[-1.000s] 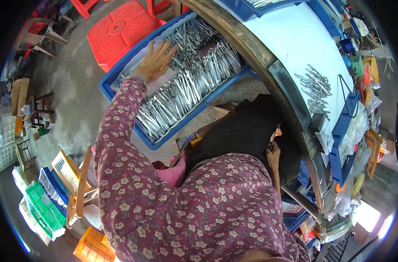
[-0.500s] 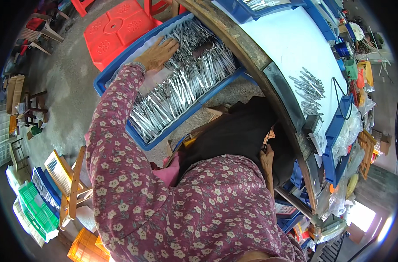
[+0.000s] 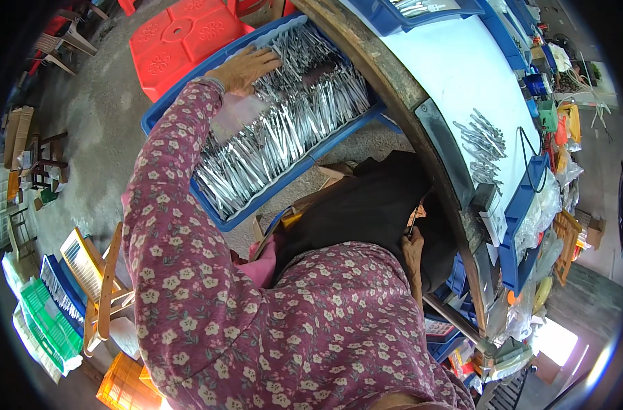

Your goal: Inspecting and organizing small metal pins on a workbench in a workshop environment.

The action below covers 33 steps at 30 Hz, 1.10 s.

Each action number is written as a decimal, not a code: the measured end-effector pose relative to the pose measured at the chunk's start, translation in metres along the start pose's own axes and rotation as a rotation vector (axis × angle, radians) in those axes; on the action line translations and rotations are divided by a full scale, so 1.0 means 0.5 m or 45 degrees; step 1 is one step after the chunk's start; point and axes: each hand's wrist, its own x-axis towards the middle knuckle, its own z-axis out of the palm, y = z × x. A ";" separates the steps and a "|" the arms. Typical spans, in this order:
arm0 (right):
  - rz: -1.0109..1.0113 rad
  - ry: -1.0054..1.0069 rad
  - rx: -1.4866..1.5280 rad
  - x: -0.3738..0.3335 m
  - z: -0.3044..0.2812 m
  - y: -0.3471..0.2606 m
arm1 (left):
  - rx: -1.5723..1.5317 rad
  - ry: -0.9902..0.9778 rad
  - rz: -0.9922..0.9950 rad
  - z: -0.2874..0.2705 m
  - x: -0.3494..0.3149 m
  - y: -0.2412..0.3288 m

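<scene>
- Concrete floor (image 3: 100,150) around the workplace.
- White-topped surface (image 3: 462,61) at the person's right.
- Blue tray (image 3: 281,188) beside the surface's edge, lined in white.
- Red stool (image 3: 182,51) just beyond the tray.
- Metal strips (image 3: 284,130) packed in rows inside it.
- Smaller pile of strips (image 3: 484,145) on the surface.
- Left grip (image 3: 243,70): palm down, fingers extended, clasping nothing, fingertips against the tray's strips.
- Right grip (image 3: 412,249): fingers curled near the lap; cannot tell whether clamped on anything.

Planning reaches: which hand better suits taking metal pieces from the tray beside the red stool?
Left hand, probably: it is at the metal pieces; the right hand is by the black cloth.
</scene>
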 end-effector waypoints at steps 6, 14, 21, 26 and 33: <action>0.011 0.001 0.068 -0.002 0.003 -0.005 | -0.068 0.023 0.068 0.001 0.000 -0.015; -0.051 0.012 0.065 -0.001 0.004 0.003 | -0.054 -0.054 0.080 0.000 0.015 -0.018; -0.007 -0.002 0.064 -0.002 0.004 -0.001 | -0.047 -0.080 0.055 0.009 0.010 -0.020; -0.032 0.018 0.058 0.001 0.004 0.014 | -0.069 -0.143 0.067 -0.001 0.023 -0.020; 0.007 0.000 0.076 -0.003 0.003 -0.012 | -0.112 0.081 0.136 0.015 0.010 -0.021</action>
